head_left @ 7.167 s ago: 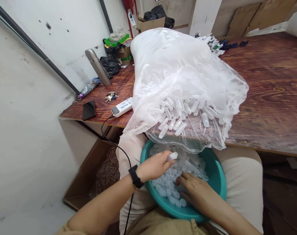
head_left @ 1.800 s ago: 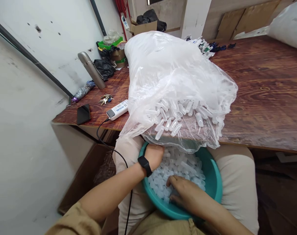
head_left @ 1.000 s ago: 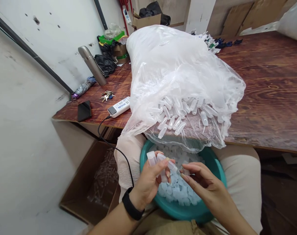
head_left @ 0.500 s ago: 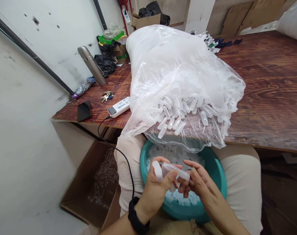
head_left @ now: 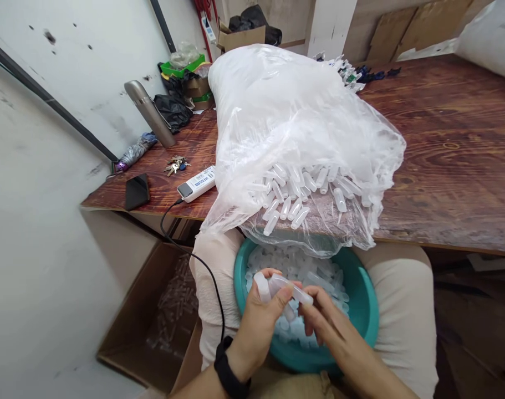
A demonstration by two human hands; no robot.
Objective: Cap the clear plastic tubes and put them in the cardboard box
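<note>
My left hand (head_left: 263, 307) is closed around a few frosted white plastic tubes. One tube (head_left: 297, 293) is pinched between its thumb and fingers and points to the right, while another tube (head_left: 262, 286) sits in the crook by the thumb. The fingers of my right hand (head_left: 325, 316) are bent around the free end of the pinched tube. Below both hands, a teal basin (head_left: 371, 310) between the legs holds many similar tubes. More loose tubes (head_left: 296, 191) spill from the mouth of a large clear plastic bag (head_left: 294, 105) on the table.
On the wooden table (head_left: 443, 183) lie a black phone (head_left: 137, 192), keys (head_left: 177, 165) and a white power bank (head_left: 197, 183) with a black cable (head_left: 210, 271) hanging down. A metal flask (head_left: 150, 113) leans behind them. At lower left, a cardboard box (head_left: 123, 327) contains clear pieces.
My right hand has moved left and its fingers have closed in on the end of the tube. My left hand keeps its grip. The view has shifted slightly.
</note>
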